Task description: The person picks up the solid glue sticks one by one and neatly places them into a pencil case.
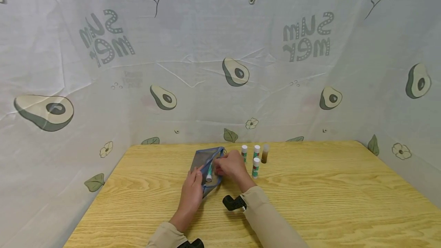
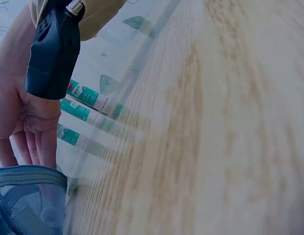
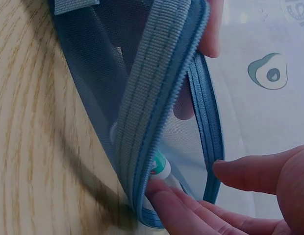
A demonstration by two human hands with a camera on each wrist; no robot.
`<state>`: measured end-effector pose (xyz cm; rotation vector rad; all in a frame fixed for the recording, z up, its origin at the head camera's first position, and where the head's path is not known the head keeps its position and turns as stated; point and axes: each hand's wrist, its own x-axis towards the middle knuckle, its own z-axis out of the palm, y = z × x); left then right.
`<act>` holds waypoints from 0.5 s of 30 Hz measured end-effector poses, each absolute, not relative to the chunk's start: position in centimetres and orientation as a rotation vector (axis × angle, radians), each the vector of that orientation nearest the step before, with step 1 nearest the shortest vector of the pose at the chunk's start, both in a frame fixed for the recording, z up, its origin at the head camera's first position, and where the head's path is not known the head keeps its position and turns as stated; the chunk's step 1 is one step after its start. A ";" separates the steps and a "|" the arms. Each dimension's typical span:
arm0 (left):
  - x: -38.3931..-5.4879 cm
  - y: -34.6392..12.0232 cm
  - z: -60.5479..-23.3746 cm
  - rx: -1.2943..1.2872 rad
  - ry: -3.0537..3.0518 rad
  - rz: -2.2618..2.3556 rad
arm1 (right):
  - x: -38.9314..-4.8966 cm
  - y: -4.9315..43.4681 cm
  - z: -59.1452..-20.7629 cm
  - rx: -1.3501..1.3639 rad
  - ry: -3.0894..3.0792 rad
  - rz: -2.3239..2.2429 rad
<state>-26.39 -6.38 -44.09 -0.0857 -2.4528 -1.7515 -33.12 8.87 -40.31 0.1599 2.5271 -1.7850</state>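
A blue mesh zip pouch (image 1: 203, 159) lies on the table with its zipped mouth unzipped and gaping. My left hand (image 1: 193, 186) grips its near-left rim. A glue stick (image 1: 209, 172) with a green label and white end is inside the pouch; the right wrist view shows only its end (image 3: 161, 166). My right hand (image 1: 231, 165) reaches into the mouth, fingers fairly straight and apart from the thumb, whose tip touches the zip edge (image 3: 214, 147). Three more glue sticks, one nearer me (image 1: 255, 168), stand upright right of the pouch.
A brown-filled tube with a frosted cap (image 1: 264, 154) stands beside the upright glue sticks. The wood-grain table (image 1: 327, 186) ends at a hanging avocado-print sheet (image 1: 206, 106) at the back and sides. Black wrist cameras (image 1: 234, 203) sit at both cuffs.
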 end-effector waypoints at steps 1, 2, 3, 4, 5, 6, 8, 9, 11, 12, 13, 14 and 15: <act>-26.4 -6.4 -44.1 -0.087 -2.452 -1.746 | -33.2 8.9 -40.3 0.159 2.547 -1.773; -26.4 -6.4 -44.1 -0.085 -2.451 -1.748 | -33.2 8.9 -40.2 0.158 2.572 -1.754; -26.3 -6.4 -44.1 -0.085 -2.451 -1.746 | -33.2 8.9 -40.2 0.153 2.597 -1.736; -26.3 -6.4 -44.1 -0.082 -2.452 -1.745 | -33.2 8.9 -40.2 0.149 2.617 -1.727; -26.3 -6.4 -44.1 -0.082 -2.452 -1.742 | -33.2 8.9 -40.1 0.137 2.632 -1.730; -26.3 -6.4 -44.1 -0.082 -2.451 -1.742 | -33.2 9.0 -40.0 0.131 2.644 -1.731; -26.3 -6.4 -44.1 -0.084 -2.451 -1.742 | -33.1 9.0 -39.7 0.097 2.661 -1.748; -26.3 -6.4 -44.1 -0.086 -2.450 -1.742 | -33.1 9.1 -39.5 0.083 2.674 -1.753; -26.3 -6.4 -44.1 -0.087 -2.449 -1.745 | -33.0 9.3 -39.1 0.049 2.706 -1.766; -26.3 -6.4 -44.1 -0.087 -2.449 -1.747 | -32.9 9.4 -38.9 0.028 2.734 -1.764; -26.3 -6.4 -44.1 -0.086 -2.449 -1.746 | -32.9 9.5 -38.6 0.006 2.758 -1.767; -26.3 -6.4 -44.2 -0.082 -2.450 -1.748 | -32.8 9.6 -38.3 -0.015 2.793 -1.763; -26.3 -6.4 -44.2 -0.078 -2.450 -1.748 | -32.7 9.7 -38.1 -0.030 2.813 -1.771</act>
